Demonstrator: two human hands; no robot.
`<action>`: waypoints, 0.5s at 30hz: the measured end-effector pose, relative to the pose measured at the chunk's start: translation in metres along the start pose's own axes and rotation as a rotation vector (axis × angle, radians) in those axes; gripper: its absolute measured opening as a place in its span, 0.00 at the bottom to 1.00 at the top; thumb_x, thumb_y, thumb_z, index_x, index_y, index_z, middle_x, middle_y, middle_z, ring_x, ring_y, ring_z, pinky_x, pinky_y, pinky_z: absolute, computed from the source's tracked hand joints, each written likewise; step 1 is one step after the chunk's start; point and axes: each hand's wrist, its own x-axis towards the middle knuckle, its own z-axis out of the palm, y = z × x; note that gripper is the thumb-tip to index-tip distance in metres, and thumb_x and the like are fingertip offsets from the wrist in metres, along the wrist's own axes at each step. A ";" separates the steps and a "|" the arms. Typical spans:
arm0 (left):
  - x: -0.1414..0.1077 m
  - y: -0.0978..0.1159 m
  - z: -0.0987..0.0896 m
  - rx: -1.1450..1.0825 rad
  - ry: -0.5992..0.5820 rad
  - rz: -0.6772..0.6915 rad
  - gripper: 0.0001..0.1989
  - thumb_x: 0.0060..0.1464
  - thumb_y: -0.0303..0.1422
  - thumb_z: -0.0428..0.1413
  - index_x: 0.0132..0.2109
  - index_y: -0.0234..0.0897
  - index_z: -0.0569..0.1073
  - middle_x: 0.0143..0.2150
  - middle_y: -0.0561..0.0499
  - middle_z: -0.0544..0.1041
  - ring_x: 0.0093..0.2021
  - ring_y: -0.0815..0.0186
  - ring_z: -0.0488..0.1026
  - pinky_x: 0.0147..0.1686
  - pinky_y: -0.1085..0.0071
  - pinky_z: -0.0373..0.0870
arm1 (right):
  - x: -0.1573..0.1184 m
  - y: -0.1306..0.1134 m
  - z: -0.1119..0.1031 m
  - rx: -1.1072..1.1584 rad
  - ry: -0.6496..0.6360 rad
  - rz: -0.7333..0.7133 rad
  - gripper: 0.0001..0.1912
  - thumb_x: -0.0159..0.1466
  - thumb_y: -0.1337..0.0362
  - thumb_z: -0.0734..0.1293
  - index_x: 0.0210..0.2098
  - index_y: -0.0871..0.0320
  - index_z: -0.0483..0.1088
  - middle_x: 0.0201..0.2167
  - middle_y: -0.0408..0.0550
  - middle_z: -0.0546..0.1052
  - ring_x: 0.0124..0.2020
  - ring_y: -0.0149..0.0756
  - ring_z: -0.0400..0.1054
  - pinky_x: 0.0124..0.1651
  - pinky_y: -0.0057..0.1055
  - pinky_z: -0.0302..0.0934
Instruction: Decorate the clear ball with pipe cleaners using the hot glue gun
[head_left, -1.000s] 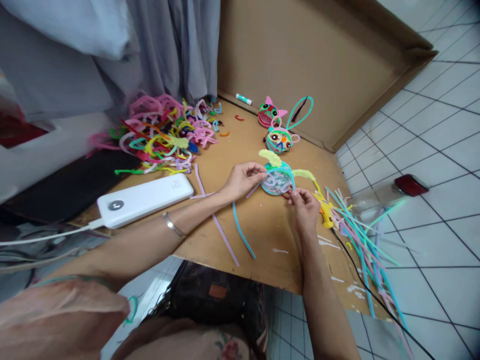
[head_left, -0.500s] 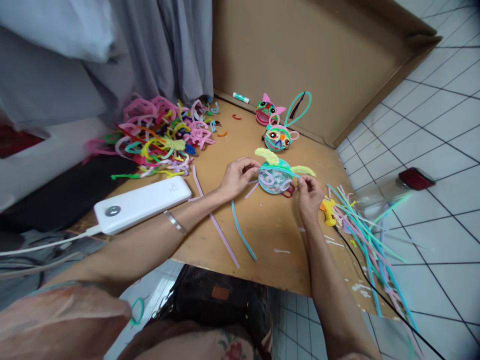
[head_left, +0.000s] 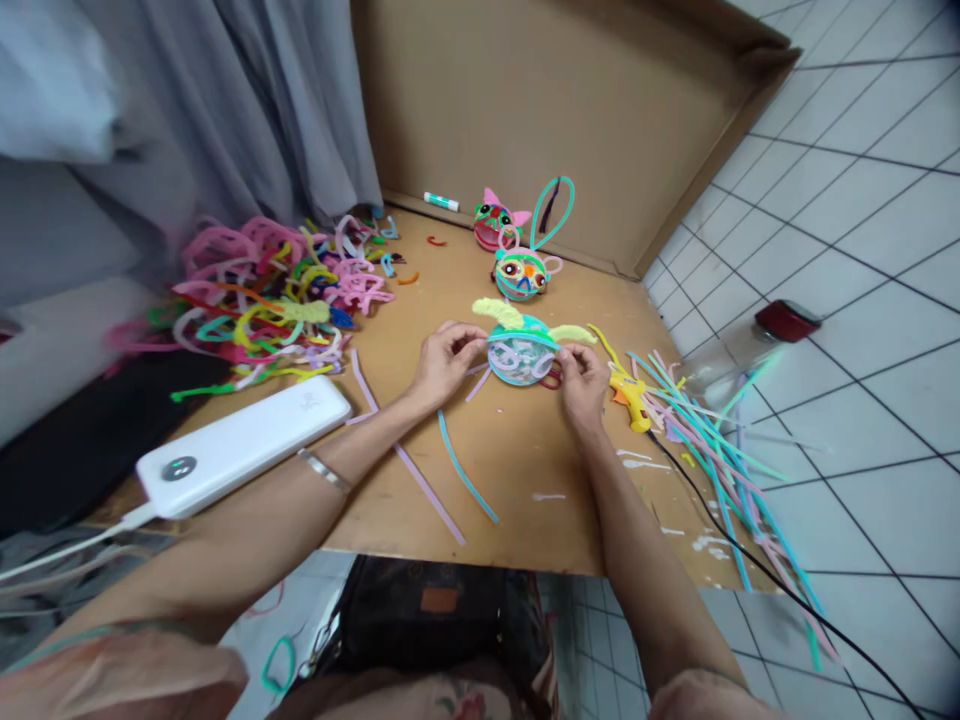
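Pinched at either end by the left hand (head_left: 448, 366) and the right hand (head_left: 586, 384), a blue pipe cleaner (head_left: 523, 341) is held across the front of a round ornament (head_left: 519, 364), which is placed between the two grips. Right of the ornament a yellow glue gun (head_left: 634, 401) is laid; behind the ornament, a wide-eyed figure (head_left: 522, 276).

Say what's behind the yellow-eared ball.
Behind the yellow-eared ball: an animal head with pink loop ears, then one with pointed pink ears. The ball covers the tabletop directly behind it.
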 end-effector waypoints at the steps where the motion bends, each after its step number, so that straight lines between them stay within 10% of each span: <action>1: 0.000 -0.001 0.000 0.006 0.000 0.001 0.06 0.54 0.31 0.58 0.34 0.37 0.80 0.31 0.51 0.75 0.31 0.67 0.67 0.36 0.70 0.66 | 0.000 0.000 0.001 0.000 0.019 0.002 0.15 0.63 0.51 0.65 0.32 0.56 0.71 0.28 0.42 0.73 0.29 0.30 0.67 0.36 0.30 0.66; 15: 0.003 -0.011 0.008 -0.023 -0.004 -0.063 0.07 0.52 0.33 0.58 0.35 0.36 0.79 0.32 0.51 0.75 0.31 0.69 0.67 0.35 0.71 0.65 | -0.004 -0.004 0.002 -0.073 0.034 0.015 0.15 0.61 0.51 0.66 0.31 0.57 0.72 0.27 0.42 0.73 0.27 0.30 0.64 0.34 0.29 0.63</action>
